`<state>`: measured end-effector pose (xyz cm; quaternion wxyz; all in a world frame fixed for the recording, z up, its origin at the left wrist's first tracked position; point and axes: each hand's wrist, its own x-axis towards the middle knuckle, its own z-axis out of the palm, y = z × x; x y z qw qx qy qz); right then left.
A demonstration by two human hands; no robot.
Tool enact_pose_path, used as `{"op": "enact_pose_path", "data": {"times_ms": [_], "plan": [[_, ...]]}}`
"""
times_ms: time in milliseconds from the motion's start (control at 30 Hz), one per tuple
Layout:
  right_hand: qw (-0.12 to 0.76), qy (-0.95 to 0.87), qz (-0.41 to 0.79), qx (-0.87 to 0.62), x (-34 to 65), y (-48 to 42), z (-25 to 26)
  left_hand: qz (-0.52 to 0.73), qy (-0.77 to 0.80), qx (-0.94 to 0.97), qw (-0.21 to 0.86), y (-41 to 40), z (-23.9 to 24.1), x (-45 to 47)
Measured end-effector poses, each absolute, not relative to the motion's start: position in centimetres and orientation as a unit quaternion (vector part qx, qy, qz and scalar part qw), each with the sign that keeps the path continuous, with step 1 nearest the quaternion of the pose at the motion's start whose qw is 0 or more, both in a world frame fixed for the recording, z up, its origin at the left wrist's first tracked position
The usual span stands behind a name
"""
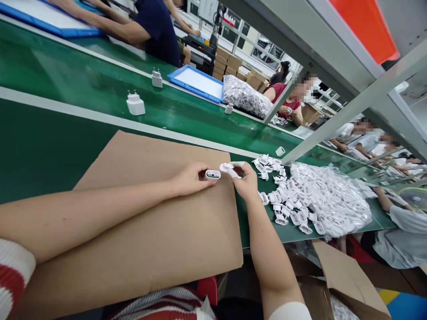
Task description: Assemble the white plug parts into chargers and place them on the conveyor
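My left hand [191, 180] is closed around a white charger housing [212, 174]; its oval open end faces right and shows a green circuit board inside. Close to its right, my right hand [246, 180] pinches a white plug cap [227, 167], a small gap away from the housing. Both hands are above a brown cardboard sheet [167, 222]. Beside my right hand lies a loose pile of white plug caps [290, 200], which spills from a clear plastic bag [336, 200] full of them.
Beyond the cardboard runs a green conveyor belt [100, 93] carrying white chargers [135, 103] spaced apart. A blue tray [196, 83] and another filled bag [245, 95] stand on its far side. A metal frame post [333, 106] rises at right. Several co-workers sit along the line.
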<state>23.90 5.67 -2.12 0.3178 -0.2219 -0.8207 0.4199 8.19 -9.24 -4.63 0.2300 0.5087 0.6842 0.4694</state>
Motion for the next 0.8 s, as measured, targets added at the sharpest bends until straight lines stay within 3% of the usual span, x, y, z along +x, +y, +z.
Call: {"op": "enact_pose_path", "data": {"times_ms": [67,300,500,800], "plan": [[0.316,-0.815,0.441,-0.204,23.7,4.9,-1.9,0.476,0.679,0.508,0.231,-9.1,-4.7,8.1],[0.255,-0.892,0.339,-0.155,23.5,3.7,-1.9,0.489,0.680,0.493,0.236,-8.9,-5.1,8.0],[0.299,-0.889,0.317,-0.141,23.2,3.3,-1.9,0.476,0.689,0.493,0.236,-8.8,-5.1,8.0],[0.236,-0.933,0.226,-0.148,22.9,3.6,-1.4,0.476,0.690,0.496,0.227,-8.8,-5.2,7.9]]}}
